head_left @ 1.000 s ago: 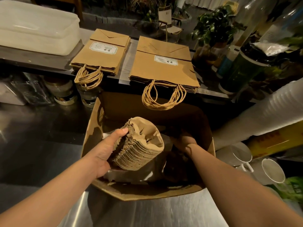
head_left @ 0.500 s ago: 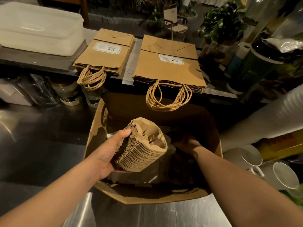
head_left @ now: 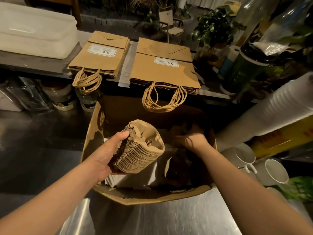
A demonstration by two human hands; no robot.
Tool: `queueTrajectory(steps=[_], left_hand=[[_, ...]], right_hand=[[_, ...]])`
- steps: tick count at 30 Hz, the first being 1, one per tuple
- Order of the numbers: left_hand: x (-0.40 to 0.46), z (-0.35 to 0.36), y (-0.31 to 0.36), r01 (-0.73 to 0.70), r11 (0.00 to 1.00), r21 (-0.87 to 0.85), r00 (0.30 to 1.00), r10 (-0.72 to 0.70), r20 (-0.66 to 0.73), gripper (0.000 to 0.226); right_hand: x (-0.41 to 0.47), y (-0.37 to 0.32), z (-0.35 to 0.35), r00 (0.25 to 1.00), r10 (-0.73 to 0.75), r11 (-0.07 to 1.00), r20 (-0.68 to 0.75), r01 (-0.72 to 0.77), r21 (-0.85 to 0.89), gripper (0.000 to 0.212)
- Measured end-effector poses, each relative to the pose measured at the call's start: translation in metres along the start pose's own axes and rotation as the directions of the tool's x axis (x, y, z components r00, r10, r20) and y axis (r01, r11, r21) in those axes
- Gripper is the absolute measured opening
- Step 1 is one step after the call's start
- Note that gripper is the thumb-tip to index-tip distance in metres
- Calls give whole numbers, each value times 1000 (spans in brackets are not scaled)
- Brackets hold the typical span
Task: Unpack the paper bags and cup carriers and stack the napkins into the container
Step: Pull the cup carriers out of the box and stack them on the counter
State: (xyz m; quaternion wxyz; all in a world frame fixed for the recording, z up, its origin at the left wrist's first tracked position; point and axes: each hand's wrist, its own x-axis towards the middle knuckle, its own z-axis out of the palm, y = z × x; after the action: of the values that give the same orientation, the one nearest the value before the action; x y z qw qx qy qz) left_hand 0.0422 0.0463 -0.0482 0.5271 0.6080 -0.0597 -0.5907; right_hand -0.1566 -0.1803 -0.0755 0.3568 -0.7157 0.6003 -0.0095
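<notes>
Head view: the left hand point(head_left: 105, 155) holds a stack of carriers point(head_left: 140, 148) over the open box point(head_left: 152, 195) at the desk's point(head_left: 160, 217) near edge, thumb curled on top. The right hand point(head_left: 191, 139) reaches into the box's dark interior; its grip cannot be told. Two stacks of bags point(head_left: 162, 68) lie flat on the shelf point(head_left: 42, 63) behind, handles overhanging its edge.

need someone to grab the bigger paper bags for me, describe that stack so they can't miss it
On the steel shelf behind the open cardboard box lie two flat stacks of brown paper bags. Take the right-hand stack, nearest the potted plant. It is wider than the left stack, and its handles hang over the box.
</notes>
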Motion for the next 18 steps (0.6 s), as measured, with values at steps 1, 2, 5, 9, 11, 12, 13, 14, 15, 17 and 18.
queueTrajectory(steps=[1,2,5,9,11,12,13,14,15,17,18], left_hand=[[-1,0,0,-3,1000,1,1000,3,0,70],[-2,1,1,-4,1000,1,1000,4,1,70],[-5,3,1,-9,1000,5,1000,9,6,69],[-9,4,1,-14,1000,4,1000,14,16,69],[-10,4,0,-14,1000,3,1000,14,26,68],[-10,4,-1,-16,1000,4,999,16,33,69],[-10,3,-2,-17,1000,4,999,17,40,71],[-10,2,-2,-19,1000,5,999,19,45,74],[-11,2,-3,-20,1000,6,999,20,47,77],[-11,0,-3,-28,1000,-1,999,28,43,75],[-12,0,-3,-30,1000,-8,999,30,44,72]], right_hand=[[-6,2,-4,999,22,1000,39,-23,16,81],[-8,7,-8,998,28,999,50,-30,25,71],[-30,9,-17,993,-49,995,108,40,87,62],[-43,13,-17,970,-181,980,163,191,-48,74],[-46,10,-15,958,-219,916,185,267,-298,49],[-48,7,-14,946,-234,848,225,312,-429,41],[-51,0,-11,931,-232,769,283,353,-533,38],[-54,-6,-5,914,-204,691,350,388,-611,38],[-57,-13,2,902,-157,601,401,410,-686,39],[-54,-19,21,881,-63,450,469,445,-775,42],[-52,-18,30,869,-41,411,493,464,-785,43]])
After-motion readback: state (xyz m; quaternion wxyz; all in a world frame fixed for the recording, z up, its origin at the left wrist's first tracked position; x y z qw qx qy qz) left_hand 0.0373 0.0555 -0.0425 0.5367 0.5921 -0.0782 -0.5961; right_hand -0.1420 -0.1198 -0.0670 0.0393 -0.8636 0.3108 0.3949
